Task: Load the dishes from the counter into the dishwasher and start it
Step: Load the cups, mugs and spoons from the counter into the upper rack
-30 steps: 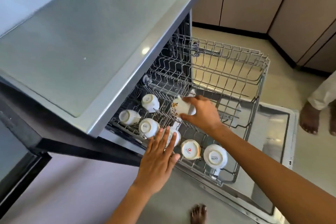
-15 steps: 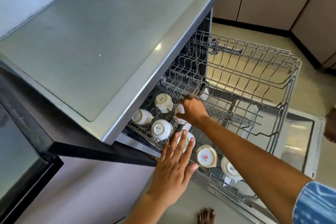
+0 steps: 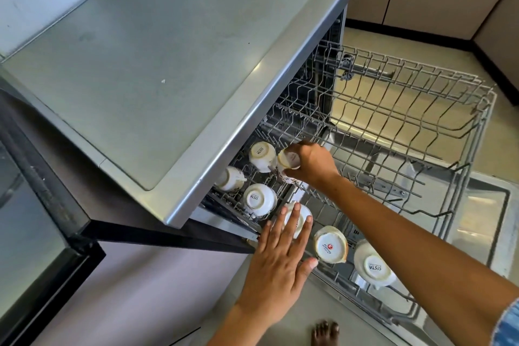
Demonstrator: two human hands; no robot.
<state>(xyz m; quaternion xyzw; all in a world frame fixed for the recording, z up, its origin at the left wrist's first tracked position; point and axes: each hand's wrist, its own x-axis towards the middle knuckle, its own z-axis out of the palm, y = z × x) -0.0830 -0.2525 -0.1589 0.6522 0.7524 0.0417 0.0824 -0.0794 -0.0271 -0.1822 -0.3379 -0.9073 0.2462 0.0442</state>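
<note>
Now | right hand curled round cup in rack; left hand flat, fingers straight, holding nothing

Pulled-out wire rack carries my upturned cups: seven of them sit along near side; far side is bare wire.

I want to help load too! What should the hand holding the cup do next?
Probably lower the cup between the wires of the rack and let go. The right hand holds it tipped over beside another cup already set bottom up, and the left hand lies flat, carrying nothing.
</note>
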